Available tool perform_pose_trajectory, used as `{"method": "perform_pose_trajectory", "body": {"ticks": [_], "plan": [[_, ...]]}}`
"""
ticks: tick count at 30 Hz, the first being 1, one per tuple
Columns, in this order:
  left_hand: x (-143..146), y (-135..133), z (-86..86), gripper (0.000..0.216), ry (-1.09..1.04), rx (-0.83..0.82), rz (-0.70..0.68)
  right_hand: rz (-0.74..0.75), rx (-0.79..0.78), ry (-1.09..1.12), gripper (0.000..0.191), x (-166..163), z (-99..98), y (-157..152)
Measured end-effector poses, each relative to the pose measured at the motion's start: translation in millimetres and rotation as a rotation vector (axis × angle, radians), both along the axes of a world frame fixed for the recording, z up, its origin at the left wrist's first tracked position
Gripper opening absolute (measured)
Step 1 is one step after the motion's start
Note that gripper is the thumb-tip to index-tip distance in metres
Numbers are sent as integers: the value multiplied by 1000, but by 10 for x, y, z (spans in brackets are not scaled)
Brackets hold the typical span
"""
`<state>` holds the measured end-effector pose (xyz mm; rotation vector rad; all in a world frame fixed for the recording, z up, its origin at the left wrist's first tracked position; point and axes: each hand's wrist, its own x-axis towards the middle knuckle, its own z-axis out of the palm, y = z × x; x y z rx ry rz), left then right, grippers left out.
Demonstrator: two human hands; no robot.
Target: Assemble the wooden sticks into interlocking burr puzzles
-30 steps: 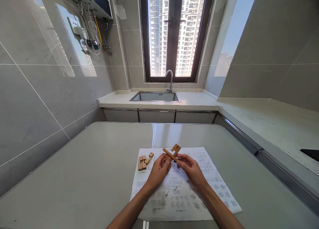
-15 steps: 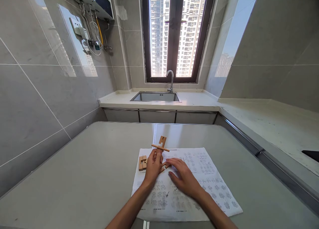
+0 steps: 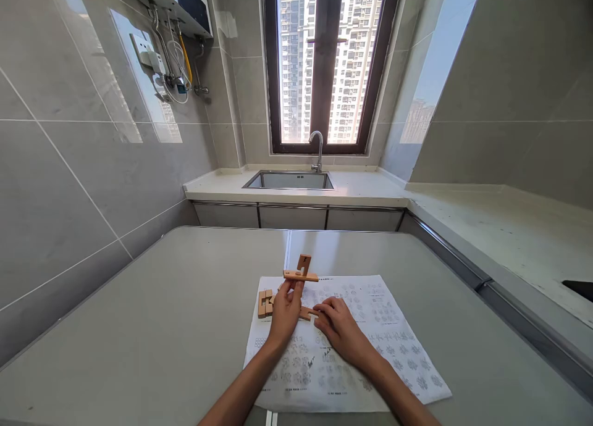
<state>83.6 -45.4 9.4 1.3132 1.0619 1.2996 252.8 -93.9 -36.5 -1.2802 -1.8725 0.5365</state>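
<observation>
My left hand (image 3: 286, 307) is closed on two flat, notched wooden puzzle pieces that cross each other above the paper. One crossed puzzle piece (image 3: 303, 276) lies sideways; the other (image 3: 304, 262) points up and away, with a dark mark near its end. My right hand (image 3: 340, 327) pinches the end of another wooden puzzle piece (image 3: 313, 312), low over the sheet. Beside it a further notched piece (image 3: 304, 315) shows, partly hidden by my left hand. Left of that hand, more wooden pieces (image 3: 264, 304) sit together on the paper.
A printed sheet (image 3: 393, 376) with rows of small diagrams lies on the pale table (image 3: 139, 327). Beyond the table are a counter (image 3: 356, 188), a sink (image 3: 259, 187) and a tap (image 3: 317, 151). Another counter (image 3: 523, 228) runs along the right.
The crossed pieces in my left hand have turned, so the sideways one shows more of its flat face. My right hand's fingers have closed on a piece over the sheet.
</observation>
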Motion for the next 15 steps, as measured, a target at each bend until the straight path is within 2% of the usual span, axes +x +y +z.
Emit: {"method": "perform_pose_trajectory", "body": {"ticks": [5, 9, 15], "plan": [[-2, -15, 32, 43, 43, 38, -41, -102, -22, 8, 14, 39, -45, 55], [-23, -30, 85, 39, 110, 95, -66, -171, -12, 58, 25, 56, 17, 56], [-110, -28, 87, 28, 357, 249, 28, -529, -130, 476, 39, 177, 121, 90]]}}
